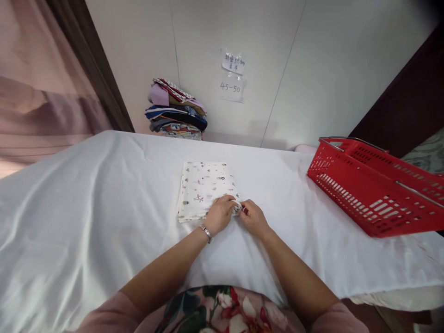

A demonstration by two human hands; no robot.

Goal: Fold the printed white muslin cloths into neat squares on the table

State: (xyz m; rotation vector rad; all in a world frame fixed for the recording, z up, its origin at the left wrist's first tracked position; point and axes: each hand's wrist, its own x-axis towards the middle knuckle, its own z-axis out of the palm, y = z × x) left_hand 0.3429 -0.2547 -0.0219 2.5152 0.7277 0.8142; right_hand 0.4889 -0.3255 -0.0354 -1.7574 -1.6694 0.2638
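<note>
A folded white cloth with small printed motifs [206, 187] lies flat on the white sheet in the middle of the table. My left hand [219, 214], with a bracelet at the wrist, rests on the cloth's near right corner and its fingers curl around the edge. My right hand [252, 216] sits just right of it, fingertips pinching the same corner where the fabric bunches a little. Both hands meet at that corner.
A white-sheeted table [86, 199] fills the view. A red plastic basket [374, 185] stands tilted at the right edge. A stack of folded coloured cloths [176, 111] sits at the back against the wall, under paper notes [232, 76]. A pink curtain [34, 83] hangs left.
</note>
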